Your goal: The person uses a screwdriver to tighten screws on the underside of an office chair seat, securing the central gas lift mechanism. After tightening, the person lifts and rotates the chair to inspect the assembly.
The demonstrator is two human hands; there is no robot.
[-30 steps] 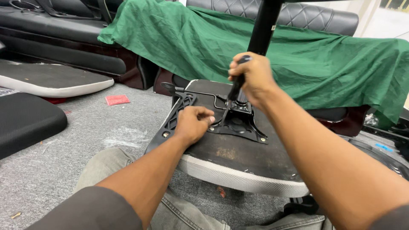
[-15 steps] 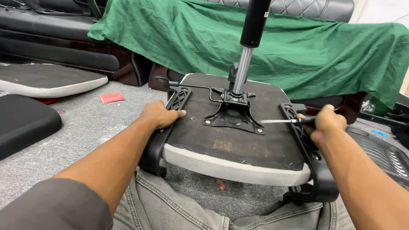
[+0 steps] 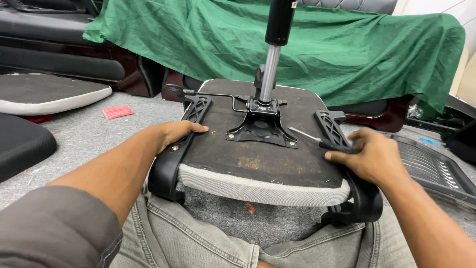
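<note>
Gripping the upturned chair seat point(image 3: 263, 159) on your lap, your left hand point(image 3: 173, 134) lies flat at 9 o'clock, your right hand point(image 3: 369, 156) pinches a screwdriver point(image 3: 310, 136) at 3 o'clock; it looks heavy and stiff, so hold the armrest brackets point(image 3: 332, 129).

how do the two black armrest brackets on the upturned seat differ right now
The left armrest bracket has the left hand resting flat on it; the right armrest bracket has the right hand on it gripping a screwdriver. The left bracket shows a brass screw by the hand; the right bracket's middle is covered. Both are black plastic, latticed, on the seat base.
</note>
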